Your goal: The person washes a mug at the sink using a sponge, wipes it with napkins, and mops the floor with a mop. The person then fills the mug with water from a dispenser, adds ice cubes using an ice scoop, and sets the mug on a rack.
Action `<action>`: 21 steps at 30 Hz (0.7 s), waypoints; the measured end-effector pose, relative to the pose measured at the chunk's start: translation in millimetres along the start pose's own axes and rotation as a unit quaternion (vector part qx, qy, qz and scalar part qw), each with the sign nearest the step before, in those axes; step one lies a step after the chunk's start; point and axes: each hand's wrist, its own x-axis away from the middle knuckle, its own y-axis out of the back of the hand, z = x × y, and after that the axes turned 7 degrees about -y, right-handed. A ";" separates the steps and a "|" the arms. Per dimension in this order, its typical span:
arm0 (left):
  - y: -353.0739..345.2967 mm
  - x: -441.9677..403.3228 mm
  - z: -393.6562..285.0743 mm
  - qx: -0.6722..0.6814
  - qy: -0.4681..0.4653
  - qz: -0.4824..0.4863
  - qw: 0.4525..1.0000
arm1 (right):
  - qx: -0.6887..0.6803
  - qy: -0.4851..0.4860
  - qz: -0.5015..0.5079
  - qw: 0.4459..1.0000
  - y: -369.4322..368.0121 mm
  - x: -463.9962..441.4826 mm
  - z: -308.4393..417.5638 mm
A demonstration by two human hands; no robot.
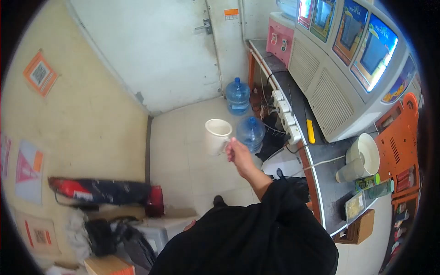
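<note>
In the middle of the view my right hand [237, 151] is closed around the handle of a white mug [215, 142]. The mug is held up in the air above the tiled floor, its open rim facing me; what is inside cannot be made out. Behind it stand two blue water bottles [238, 96], one near the door and one just right of the mug. Only a small bit of my left hand [189, 225] shows beside my black clothing, low in the view, and its fingers are hidden.
On the right runs a counter [327, 156] with power strips [285, 117] along its edge, a yellow-handled knife [310, 131], a drink machine [321, 87], a pink water dispenser [280, 39], a white bowl [368, 149] and jars. A closed door [151, 50] stands ahead; bags [105, 192] lie left.
</note>
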 end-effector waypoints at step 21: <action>126.2 -372.6 -301.7 -0.340 -0.362 0.082 0.864 | 0.064 0.186 -0.272 0.942 280.1 -448.0 265.7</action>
